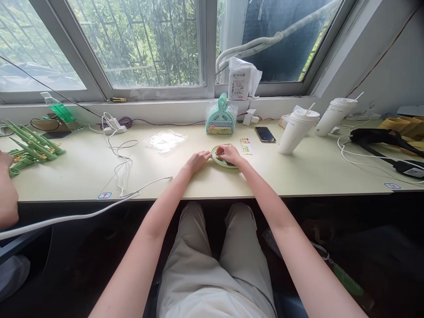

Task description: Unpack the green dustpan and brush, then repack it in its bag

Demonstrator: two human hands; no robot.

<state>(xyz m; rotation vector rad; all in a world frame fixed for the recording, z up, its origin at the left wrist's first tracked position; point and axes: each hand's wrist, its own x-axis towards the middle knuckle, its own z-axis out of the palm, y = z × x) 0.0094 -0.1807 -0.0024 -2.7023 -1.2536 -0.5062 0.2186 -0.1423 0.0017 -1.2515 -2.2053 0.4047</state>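
Observation:
A round light-green dish [222, 164] lies on the table near its front edge. My left hand [198, 160] rests at the dish's left rim, its fingers closed together at the edge. My right hand [228, 153] is over the dish with fingers pinched; what they hold, if anything, is too small to make out. Something dark shows inside the dish beneath my right hand. Behind the dish stands a green mini dustpan and brush set [221, 120] in clear plastic. A colourful card [245, 146] lies to the right of the dish.
Crumpled clear plastic [166, 141] and white cables [123, 161] lie to the left. On the right are a phone [265, 134], two white cups [296, 131] and a black strap [374, 145]. Another person's arm [7, 194] is at far left, beside green pieces [36, 148].

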